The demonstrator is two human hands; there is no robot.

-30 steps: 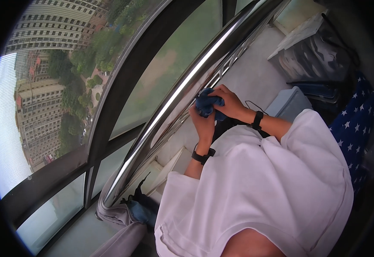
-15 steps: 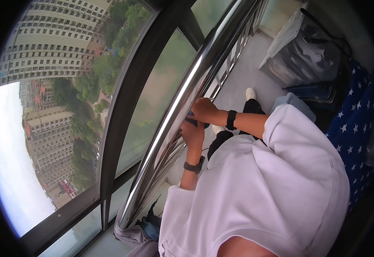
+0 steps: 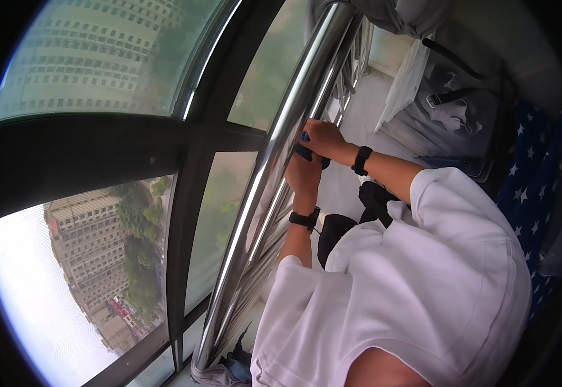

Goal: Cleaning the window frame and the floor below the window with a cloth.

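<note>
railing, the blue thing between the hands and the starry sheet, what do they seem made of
Railing: polished metal, perhaps stainless steel, going by the sharp bright streaks along it.
Blue thing: perhaps matte cloth, since it looks dull, but most is covered, so uncertain.
Starry sheet: probably soft fabric without gloss, going by its loose folds.
</note>
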